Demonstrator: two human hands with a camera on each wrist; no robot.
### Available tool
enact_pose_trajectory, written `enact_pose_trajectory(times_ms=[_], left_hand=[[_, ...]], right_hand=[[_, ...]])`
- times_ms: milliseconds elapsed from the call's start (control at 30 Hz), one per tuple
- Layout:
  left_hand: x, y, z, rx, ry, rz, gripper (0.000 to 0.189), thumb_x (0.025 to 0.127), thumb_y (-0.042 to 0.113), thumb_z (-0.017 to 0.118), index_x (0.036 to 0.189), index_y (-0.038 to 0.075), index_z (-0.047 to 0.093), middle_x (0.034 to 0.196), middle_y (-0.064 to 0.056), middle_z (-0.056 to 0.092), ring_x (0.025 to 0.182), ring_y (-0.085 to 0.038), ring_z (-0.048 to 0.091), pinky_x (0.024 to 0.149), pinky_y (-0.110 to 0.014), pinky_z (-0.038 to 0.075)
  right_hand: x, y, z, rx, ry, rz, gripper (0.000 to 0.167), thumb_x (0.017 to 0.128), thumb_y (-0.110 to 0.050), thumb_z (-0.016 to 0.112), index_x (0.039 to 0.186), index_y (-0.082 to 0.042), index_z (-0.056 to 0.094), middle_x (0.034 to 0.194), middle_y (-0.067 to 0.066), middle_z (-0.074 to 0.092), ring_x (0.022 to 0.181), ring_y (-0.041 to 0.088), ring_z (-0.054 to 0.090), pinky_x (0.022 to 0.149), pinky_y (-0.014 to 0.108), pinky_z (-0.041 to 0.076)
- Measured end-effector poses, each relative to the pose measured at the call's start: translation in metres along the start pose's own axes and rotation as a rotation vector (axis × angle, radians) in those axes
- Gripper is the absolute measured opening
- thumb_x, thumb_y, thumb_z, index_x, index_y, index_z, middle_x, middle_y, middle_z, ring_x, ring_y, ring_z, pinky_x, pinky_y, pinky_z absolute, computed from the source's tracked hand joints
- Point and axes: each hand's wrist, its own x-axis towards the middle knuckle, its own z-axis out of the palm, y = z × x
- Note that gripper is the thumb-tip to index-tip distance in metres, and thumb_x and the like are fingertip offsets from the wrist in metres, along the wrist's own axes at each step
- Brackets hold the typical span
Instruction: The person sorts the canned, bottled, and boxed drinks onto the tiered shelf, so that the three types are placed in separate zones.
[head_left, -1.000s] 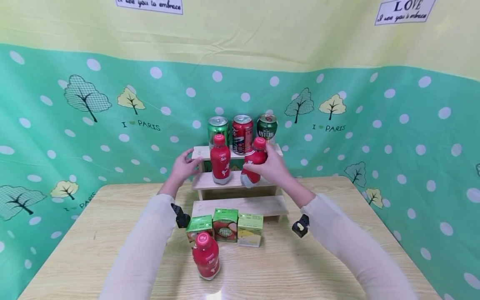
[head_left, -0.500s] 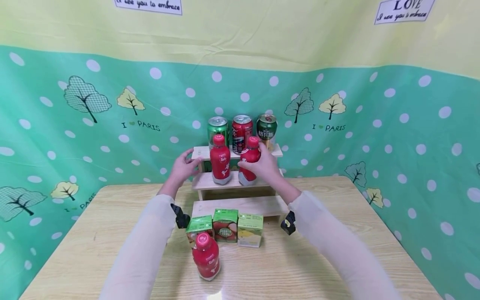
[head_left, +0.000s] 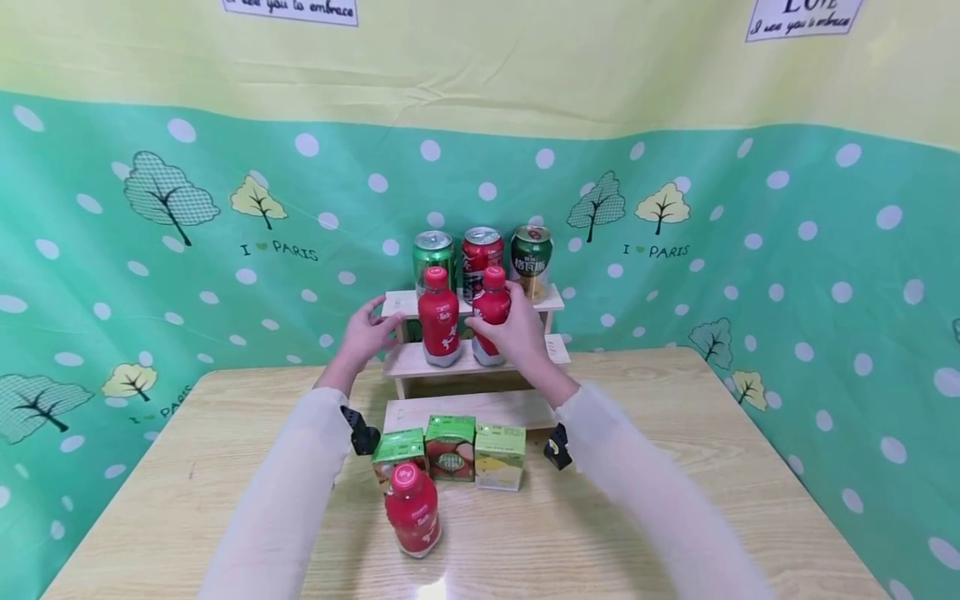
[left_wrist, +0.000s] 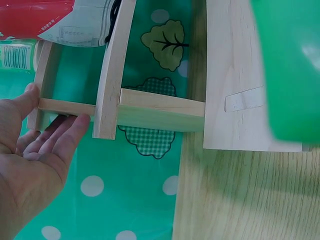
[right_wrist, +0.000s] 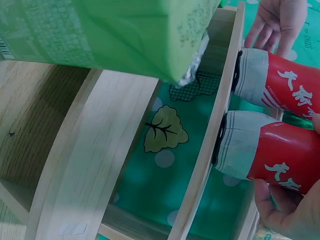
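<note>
In the head view, my right hand (head_left: 517,333) grips a red-capped drink bottle (head_left: 491,307) from its right side. That bottle stands upright on the middle tier of a wooden step rack (head_left: 472,410), just right of a matching bottle (head_left: 439,321). The right wrist view has thumb and fingers around the held bottle (right_wrist: 285,155), its base at the tier. My left hand (head_left: 367,336) holds the left end of the rack near the top tier. In the left wrist view, its thumb lies at the upper board and its fingers (left_wrist: 70,137) reach under the side bar.
On the top tier stand a green can (head_left: 434,250), a red can (head_left: 482,250) and a dark green can (head_left: 531,258). Several juice cartons (head_left: 451,450) line up before the rack on the wooden table (head_left: 637,500). Another red bottle (head_left: 414,517) stands nearer. A patterned cloth (head_left: 480,158) hangs behind.
My right hand has moved the bottle left along the middle tier, closer to the other bottle, and its tilt has become upright. The left hand has stayed at the rack's end.
</note>
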Motion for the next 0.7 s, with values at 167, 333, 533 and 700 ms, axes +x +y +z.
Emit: enact_pose_trajectory(times_ms=[167, 333, 533, 700], left_hand=[[-0.0013, -0.0001, -0.0014, 0.0, -0.006, 0.012, 0.071, 0.095, 0.029, 0.054, 0.152, 0.015, 0.013, 0.147, -0.024, 0.033, 0.13, -0.035, 0.043, 0.1, -0.044, 0.048], [-0.0021, -0.0001, -0.0013, 0.004, -0.009, 0.021, 0.072, 0.095, 0.029, 0.054, 0.152, 0.015, 0.012, 0.148, -0.024, 0.032, 0.131, -0.035, 0.043, 0.1, -0.044, 0.048], [-0.0018, 0.0003, -0.0015, 0.004, -0.008, 0.017, 0.072, 0.095, 0.03, 0.054, 0.152, 0.014, 0.012, 0.148, -0.024, 0.032, 0.131, -0.035, 0.042, 0.1, -0.044, 0.048], [-0.0024, 0.0005, -0.0003, 0.007, -0.009, 0.015, 0.073, 0.095, 0.03, 0.055, 0.152, 0.015, 0.012, 0.148, -0.024, 0.031, 0.131, -0.036, 0.042, 0.1, -0.044, 0.048]], right_hand=[[-0.0001, -0.0015, 0.0017, -0.014, 0.001, -0.009, 0.079, 0.076, -0.034, 0.078, 0.139, -0.016, 0.034, 0.132, 0.006, 0.051, 0.12, 0.024, 0.052, 0.092, 0.041, 0.054], [-0.0004, -0.0016, 0.0029, -0.03, 0.012, -0.019, 0.079, 0.076, -0.035, 0.078, 0.139, -0.016, 0.034, 0.131, 0.006, 0.052, 0.12, 0.023, 0.052, 0.093, 0.041, 0.054], [-0.0018, -0.0018, 0.0032, -0.048, 0.021, -0.03, 0.079, 0.076, -0.036, 0.078, 0.138, -0.016, 0.034, 0.131, 0.006, 0.052, 0.119, 0.023, 0.053, 0.093, 0.041, 0.054], [-0.0033, -0.0012, 0.0032, -0.057, 0.032, -0.025, 0.079, 0.076, -0.036, 0.077, 0.138, -0.016, 0.034, 0.129, 0.006, 0.052, 0.118, 0.023, 0.053, 0.092, 0.041, 0.054]])
